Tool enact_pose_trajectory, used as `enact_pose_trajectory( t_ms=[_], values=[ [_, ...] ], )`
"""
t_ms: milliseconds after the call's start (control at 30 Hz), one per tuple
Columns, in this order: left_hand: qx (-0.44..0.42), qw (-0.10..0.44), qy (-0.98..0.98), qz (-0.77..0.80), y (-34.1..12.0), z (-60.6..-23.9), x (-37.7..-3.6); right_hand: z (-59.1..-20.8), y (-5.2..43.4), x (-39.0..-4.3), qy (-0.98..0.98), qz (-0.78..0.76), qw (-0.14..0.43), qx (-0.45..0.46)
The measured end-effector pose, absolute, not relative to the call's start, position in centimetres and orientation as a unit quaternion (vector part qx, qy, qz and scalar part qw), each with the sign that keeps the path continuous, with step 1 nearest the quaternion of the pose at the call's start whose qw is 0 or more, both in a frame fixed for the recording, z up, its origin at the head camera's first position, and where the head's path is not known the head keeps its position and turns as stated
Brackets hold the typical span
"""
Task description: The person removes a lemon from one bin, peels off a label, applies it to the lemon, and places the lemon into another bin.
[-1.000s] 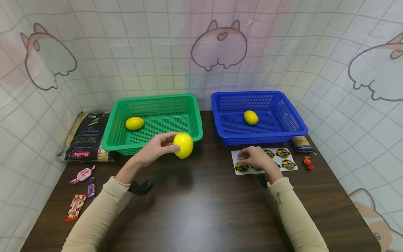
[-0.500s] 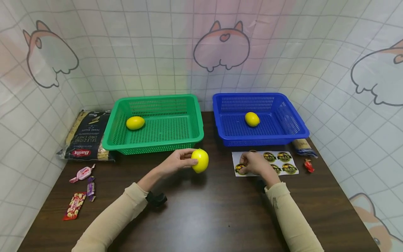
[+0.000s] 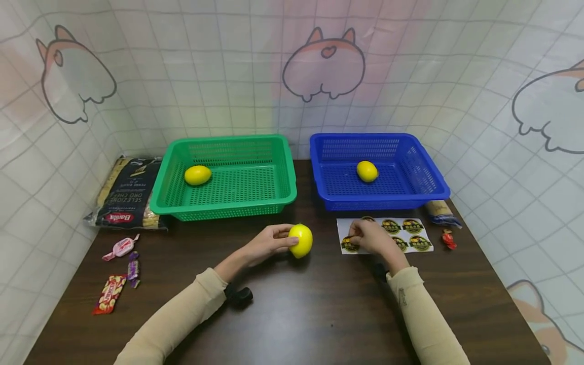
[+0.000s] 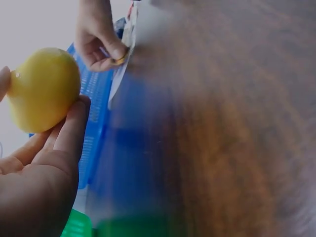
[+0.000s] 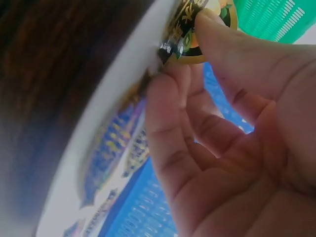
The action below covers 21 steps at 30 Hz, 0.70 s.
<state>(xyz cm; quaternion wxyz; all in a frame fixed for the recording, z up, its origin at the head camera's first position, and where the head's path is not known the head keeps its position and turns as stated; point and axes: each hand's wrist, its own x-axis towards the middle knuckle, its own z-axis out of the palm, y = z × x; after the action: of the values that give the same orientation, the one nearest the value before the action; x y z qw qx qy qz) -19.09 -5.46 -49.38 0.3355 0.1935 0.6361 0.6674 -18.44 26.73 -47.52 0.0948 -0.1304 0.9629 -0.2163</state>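
My left hand point(image 3: 266, 245) holds a yellow lemon point(image 3: 303, 242) between thumb and fingers over the middle of the table. In the left wrist view, that lemon point(image 4: 44, 91) sits at the fingertips, its label-free side showing. My right hand point(image 3: 373, 237) works at the left end of a white sticker sheet point(image 3: 343, 226), which bears rows of round black and gold stickers. From the right wrist view, thumb and fingers pinch a round fruit-print sticker point(image 5: 181, 37), whose edge stands up from the paper. Part of it is hidden under the thumb.
Behind the hands stand a green basket point(image 3: 182, 209) and a blue basket point(image 3: 380, 203), a lemon in each. A pasta bag point(image 3: 130, 195) and several wrapped sweets point(image 3: 109, 294) lie at left. At right are a small packet point(image 3: 441, 212) and a red sweet point(image 3: 448, 239).
My left hand has brought the lemon right and toward me, from the green basket's front corner to beside the sticker sheet. The right hand has closed its fingers on a sticker at the sheet's left end.
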Motion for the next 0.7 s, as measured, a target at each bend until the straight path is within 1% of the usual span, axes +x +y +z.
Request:
enact_pose_trajectory(
  t_ms=[100, 233, 333, 467, 567, 700],
  values=[
    [0.180, 0.337, 0.631, 0.675, -5.3, -49.5, -19.0, -46.8, 26.8, -18.2, 0.960, -0.222, 0.104, -0.132],
    [0.168, 0.336, 0.629, 0.680, -5.3, -49.3, -19.0, -44.9, 26.6, -17.5, 0.955, -0.234, 0.112, -0.146],
    [0.170, 0.340, 0.628, 0.679, -5.2, -49.3, -19.0, -43.2, 25.8, -16.8, 0.945, -0.265, 0.096, -0.163],
    [0.178, 0.350, 0.622, 0.677, -4.9, -49.4, -18.8, -41.3, 23.8, -16.2, 0.915, -0.347, 0.073, -0.191],
    [0.179, 0.359, 0.616, 0.678, -4.7, -49.4, -18.4, -40.8, 22.0, -16.0, 0.887, -0.405, 0.077, -0.208],
    [0.179, 0.369, 0.603, 0.684, -4.5, -49.6, -18.1, -41.1, 20.3, -16.0, 0.865, -0.446, 0.094, -0.209]
  ],
)
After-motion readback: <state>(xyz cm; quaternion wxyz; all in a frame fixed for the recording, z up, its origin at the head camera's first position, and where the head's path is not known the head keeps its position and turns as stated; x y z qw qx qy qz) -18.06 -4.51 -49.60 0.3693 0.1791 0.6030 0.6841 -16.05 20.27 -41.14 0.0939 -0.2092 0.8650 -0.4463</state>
